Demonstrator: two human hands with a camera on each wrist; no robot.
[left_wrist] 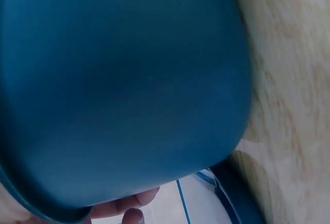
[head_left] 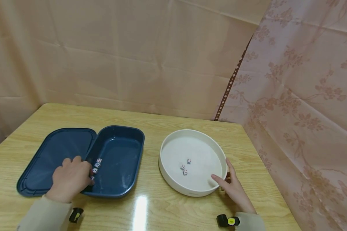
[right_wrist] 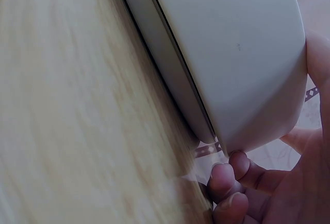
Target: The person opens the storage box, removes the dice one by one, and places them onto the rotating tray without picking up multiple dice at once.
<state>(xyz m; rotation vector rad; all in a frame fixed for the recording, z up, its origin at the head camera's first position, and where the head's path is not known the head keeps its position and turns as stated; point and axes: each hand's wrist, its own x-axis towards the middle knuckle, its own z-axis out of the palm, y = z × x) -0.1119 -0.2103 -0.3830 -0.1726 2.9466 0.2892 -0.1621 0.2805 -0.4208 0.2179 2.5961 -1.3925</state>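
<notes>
My left hand grips the left wall of a deep navy tub, with fingers along the outside and thumb over the rim. Four white dice lie in a slanting row inside the tub, close to that wall; the nearest one is partly hidden by the hand. On the other side, my right hand holds a round white tray by its right edge, thumb over the rim and the other fingers against the outer wall. Three dice with red and dark pips sit near the middle of the tray.
A flat navy lid lies left of the tub, their edges meeting. Everything stands on a wood-grain table. Beige cloth hangs behind it, and a pink flowered cloth hangs along the right side.
</notes>
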